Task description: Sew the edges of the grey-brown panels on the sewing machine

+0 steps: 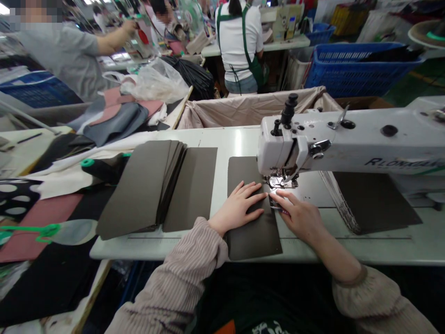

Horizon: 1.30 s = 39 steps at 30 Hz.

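A dark grey-brown panel [255, 241] lies flat on the sewing table, its right edge by the presser foot [281, 181] of the white sewing machine [347, 144]. My left hand [241, 206] rests palm down on this panel, fingers spread. At the panel's right edge, just in front of the foot, is my right hand [301, 215], fingers curled round a small metal tool [276, 208]. Only a thin shiny part of that tool shows; its kind is hidden. Left of my hands stand a stack of similar panels [139, 185] and a panel [194, 185] lying beside it.
More panels [375, 202] are piled under the machine arm at right. A cloth-lined bin [222, 111] stands behind the table [156, 250]. Leather pieces [114, 120], a black thread cone [104, 169] and a plastic bottle [74, 232] lie left. Co-workers [239, 46] are beyond, near blue crates [358, 69].
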### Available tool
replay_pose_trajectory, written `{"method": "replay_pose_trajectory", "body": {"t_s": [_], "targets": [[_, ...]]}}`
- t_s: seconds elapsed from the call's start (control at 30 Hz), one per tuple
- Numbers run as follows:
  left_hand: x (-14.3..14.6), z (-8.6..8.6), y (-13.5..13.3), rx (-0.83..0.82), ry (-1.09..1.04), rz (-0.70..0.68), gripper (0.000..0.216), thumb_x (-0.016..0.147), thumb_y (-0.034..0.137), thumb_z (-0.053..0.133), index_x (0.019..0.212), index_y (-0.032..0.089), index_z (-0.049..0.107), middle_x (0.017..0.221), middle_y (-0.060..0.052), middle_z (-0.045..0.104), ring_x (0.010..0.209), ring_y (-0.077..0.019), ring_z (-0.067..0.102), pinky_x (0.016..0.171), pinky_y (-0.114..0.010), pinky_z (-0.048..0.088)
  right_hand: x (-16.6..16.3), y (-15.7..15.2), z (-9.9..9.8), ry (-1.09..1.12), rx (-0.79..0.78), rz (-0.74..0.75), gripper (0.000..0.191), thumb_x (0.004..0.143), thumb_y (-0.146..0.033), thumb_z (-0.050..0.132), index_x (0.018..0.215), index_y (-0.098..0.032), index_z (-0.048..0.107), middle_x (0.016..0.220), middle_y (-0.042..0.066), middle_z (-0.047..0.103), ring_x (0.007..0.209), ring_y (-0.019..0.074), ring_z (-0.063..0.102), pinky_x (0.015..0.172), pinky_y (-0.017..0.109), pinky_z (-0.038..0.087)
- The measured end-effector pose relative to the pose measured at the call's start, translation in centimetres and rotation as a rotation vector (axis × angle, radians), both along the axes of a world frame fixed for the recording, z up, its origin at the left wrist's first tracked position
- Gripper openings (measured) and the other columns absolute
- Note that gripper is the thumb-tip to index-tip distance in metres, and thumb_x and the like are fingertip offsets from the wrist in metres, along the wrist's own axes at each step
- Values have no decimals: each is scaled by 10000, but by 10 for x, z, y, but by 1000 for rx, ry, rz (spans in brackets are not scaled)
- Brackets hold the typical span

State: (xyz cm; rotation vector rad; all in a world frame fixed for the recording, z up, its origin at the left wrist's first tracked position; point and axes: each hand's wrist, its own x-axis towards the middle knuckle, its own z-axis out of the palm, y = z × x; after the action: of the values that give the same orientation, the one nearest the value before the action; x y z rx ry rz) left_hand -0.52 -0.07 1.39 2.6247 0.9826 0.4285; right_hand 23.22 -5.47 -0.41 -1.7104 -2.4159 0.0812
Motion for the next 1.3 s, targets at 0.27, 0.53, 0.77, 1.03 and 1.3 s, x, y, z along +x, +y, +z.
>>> {"method": "replay_pose_trajectory", "body": {"t_s": [0.27,0.53,0.77,1.03,1.3], "targets": [[0,0,0,-3,9,1,471,956,384,552,1413,293,481,1532,-48,385,1430,-229,327,1216,-464,151,0,-1,4,7,-13,-6,509,954,-288,435,1460,-341,416,1464,-11,475,993,230,644,693,347,523],[0,-1,0,-7,0,11,460,954,377,558,1400,288,496,1525,-45,394,1423,-227,335,1218,-456,151,0,-1,3,2,-10,-8,503,959,-299,439,1459,-345,420,1462,5,478,977,227,646,679,328,510],[0,-2,0,-4,-14,15,461,949,374,569,1397,294,495,1516,-45,408,1413,-233,354,1211,-479,175,0,-1,5,-3,15,11,512,948,-271,466,1456,-324,424,1448,7,491,977,213,649,668,320,515],[1,-2,0,10,-13,24,471,945,377,575,1397,273,494,1518,-59,404,1419,-227,343,1214,-468,170,1,0,4,4,13,9,520,943,-261,490,1454,-330,424,1446,-3,496,974,213,655,676,324,523],[1,-2,0,16,-11,33,481,951,365,565,1413,278,465,1514,-54,411,1411,-234,358,1212,-476,182,1,0,3,23,8,17,512,947,-254,486,1451,-319,427,1457,-7,485,1025,217,641,715,331,530]]}}
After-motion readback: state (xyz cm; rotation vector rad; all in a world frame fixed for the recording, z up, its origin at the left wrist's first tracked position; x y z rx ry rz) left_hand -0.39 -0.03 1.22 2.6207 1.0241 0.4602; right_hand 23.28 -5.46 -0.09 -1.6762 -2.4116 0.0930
